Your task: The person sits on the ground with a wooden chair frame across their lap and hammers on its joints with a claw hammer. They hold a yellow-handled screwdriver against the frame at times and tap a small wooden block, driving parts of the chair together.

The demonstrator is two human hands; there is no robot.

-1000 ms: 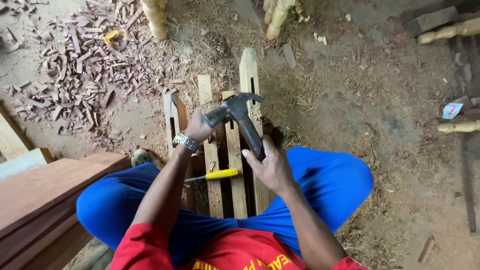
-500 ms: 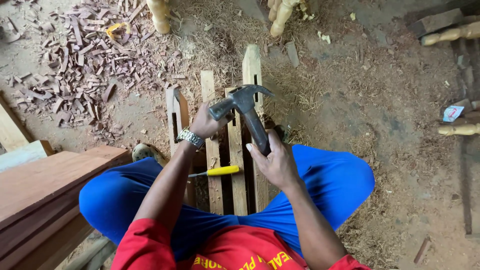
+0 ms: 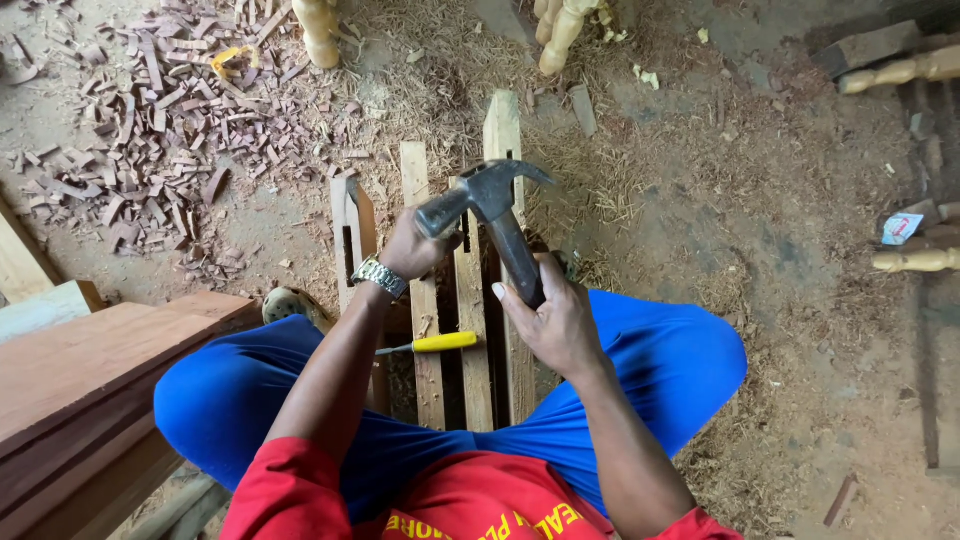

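A dark metal claw hammer is raised in front of me, head up and to the left. My right hand grips its handle. My left hand, with a metal wristwatch on the wrist, rests just under the hammer's head, over a set of upright pale wooden slats that stand between my knees. Whatever the left fingers pinch is hidden. A tool with a yellow handle lies across the slats below my hands.
Reddish wood boards are stacked at the lower left. Several wood offcuts and shavings litter the dirt floor at the upper left. Turned pale wooden legs lie at the top, and more turned pieces at the right edge.
The hammer and both hands sit slightly higher and further right in the picture than a second ago; the grip on the handle has not changed.
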